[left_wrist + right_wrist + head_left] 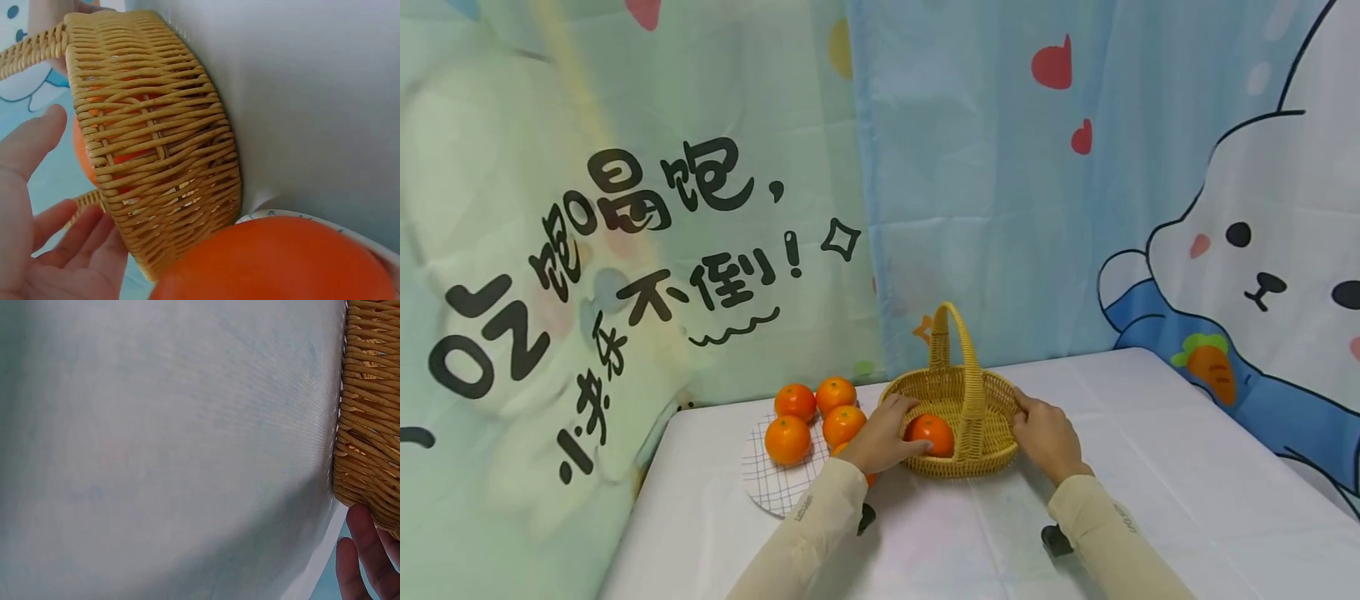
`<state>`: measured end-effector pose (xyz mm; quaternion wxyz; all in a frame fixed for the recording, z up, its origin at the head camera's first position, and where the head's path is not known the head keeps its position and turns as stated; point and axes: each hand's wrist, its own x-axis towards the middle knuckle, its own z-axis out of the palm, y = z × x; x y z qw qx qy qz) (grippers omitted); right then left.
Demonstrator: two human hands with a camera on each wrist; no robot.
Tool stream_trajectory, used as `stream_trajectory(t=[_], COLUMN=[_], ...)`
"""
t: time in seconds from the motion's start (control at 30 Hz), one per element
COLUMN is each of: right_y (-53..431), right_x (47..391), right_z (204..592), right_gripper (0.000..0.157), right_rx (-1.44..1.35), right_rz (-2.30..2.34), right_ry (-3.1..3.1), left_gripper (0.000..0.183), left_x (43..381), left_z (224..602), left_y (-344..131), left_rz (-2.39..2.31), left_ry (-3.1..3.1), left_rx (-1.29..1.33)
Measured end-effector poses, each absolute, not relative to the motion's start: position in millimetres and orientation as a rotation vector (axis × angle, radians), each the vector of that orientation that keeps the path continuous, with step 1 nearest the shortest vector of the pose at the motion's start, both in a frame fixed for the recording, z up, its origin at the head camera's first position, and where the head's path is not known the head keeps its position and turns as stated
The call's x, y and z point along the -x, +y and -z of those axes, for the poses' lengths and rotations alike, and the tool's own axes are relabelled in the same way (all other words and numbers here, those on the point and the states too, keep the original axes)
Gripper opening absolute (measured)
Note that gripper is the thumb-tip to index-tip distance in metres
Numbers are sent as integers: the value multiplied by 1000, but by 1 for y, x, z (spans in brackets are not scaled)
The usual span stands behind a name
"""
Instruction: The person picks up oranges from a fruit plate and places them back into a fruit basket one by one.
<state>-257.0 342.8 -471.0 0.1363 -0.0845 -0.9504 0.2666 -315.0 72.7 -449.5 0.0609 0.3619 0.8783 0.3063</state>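
Observation:
A yellow woven basket (925,383) with a tall arched handle stands on the table, one orange (931,433) inside its left part. My left hand (882,437) reaches over the basket's left rim beside that orange. In the left wrist view, the left hand (69,250) has its thumb and fingers spread apart at the rim, and the orange (81,150) shows partly through the weave. At the opposite end, my right hand (1048,437) holds the basket's right rim. Its fingertips (361,519) touch the outer wall in the right wrist view.
Left of the basket lies a round white checked plate (767,492) with several oranges (787,440); my left forearm partly hides one. Another orange (275,265) looms close in the left wrist view. A printed curtain (985,208) hangs behind the white table (1150,433).

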Motion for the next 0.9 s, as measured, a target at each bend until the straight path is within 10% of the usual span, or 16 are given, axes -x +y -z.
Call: stream_trajectory(t=[0.9], right_y=[341], right_x=[256], right_z=[469], right_gripper=[50], right_rx=[244], right_rz=[-801], right_ry=[-2761], left_gripper=[63], left_x=[304], left_z=[455], left_y=[8], left_rz=[-1358], left_ry=[2592], left_rx=[-1039])
